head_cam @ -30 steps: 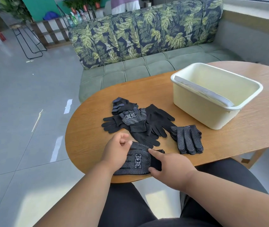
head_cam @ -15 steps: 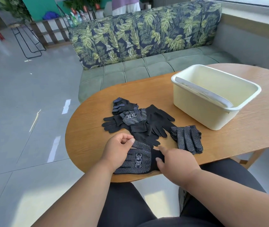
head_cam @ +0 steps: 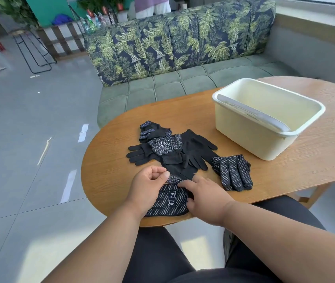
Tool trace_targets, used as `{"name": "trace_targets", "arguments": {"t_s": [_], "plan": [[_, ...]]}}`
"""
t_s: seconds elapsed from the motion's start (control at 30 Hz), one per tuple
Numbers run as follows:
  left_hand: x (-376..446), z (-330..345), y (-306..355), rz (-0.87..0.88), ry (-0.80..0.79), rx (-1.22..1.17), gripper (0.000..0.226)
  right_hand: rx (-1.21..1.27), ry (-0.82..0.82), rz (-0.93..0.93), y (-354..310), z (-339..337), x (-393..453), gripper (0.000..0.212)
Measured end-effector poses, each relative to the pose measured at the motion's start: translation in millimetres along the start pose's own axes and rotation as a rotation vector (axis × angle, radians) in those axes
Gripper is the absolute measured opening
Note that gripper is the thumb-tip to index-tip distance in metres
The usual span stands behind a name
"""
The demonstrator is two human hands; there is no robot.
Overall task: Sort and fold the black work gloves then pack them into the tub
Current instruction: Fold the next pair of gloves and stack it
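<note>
A black dotted glove (head_cam: 169,201) with a white logo lies at the table's near edge. My left hand (head_cam: 148,185) pinches its upper edge between thumb and forefinger. My right hand (head_cam: 205,196) covers the glove's right side, forefinger pointing along its top edge and thumb tucked against its lower right. Behind them is a loose pile of black gloves (head_cam: 170,150). A stacked pair of dotted gloves (head_cam: 232,172) lies to the right. The cream tub (head_cam: 250,135) stands at the back right with nothing inside it.
The wooden oval table (head_cam: 109,170) ends just in front of my knees. A green sofa (head_cam: 183,82) with a leaf-print back runs behind it. Grey tiled floor (head_cam: 29,139) lies to the left, with a black wire stand (head_cam: 36,52) far back.
My right hand slid up along the glove's right side, its forefinger now reaching the top edge near my left thumb. My left hand stayed in place, pinching the edge.
</note>
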State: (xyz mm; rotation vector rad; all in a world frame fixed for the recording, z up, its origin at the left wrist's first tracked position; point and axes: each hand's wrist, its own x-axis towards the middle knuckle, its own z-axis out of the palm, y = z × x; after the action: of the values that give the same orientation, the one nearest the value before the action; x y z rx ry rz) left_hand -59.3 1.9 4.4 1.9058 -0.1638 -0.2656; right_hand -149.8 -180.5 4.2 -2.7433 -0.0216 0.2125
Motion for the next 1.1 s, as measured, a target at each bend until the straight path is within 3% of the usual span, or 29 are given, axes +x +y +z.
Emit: {"name": "trace_targets", "arguments": {"t_s": [0.37, 0.57, 0.8, 0.97, 1.1], "plan": [[-16.3, 6.9, -4.8, -0.018, -0.183, 0.012, 0.009, 0.139, -0.019, 0.083, 0.8, -6.5, 8.0, 0.058], [-18.7, 12.5, -12.5, 0.002, -0.180, 0.115, 0.012, 0.170, -0.001, 0.108, 3.5, -8.3, 10.4, 0.059], [-17.9, 15.0, -20.6, 0.158, -0.140, 0.354, 0.021, 0.259, 0.033, 0.153, 5.8, -4.8, 18.3, 0.041], [-16.4, 14.4, -21.1, 0.140, -0.174, 0.332, 0.022, 0.267, 0.061, 0.153, 6.2, 0.0, 20.4, 0.037], [-17.1, 15.8, -23.5, 0.148, -0.114, 0.389, 0.046, 0.263, 0.075, 0.157, 6.6, 1.0, 21.7, 0.033]]}}
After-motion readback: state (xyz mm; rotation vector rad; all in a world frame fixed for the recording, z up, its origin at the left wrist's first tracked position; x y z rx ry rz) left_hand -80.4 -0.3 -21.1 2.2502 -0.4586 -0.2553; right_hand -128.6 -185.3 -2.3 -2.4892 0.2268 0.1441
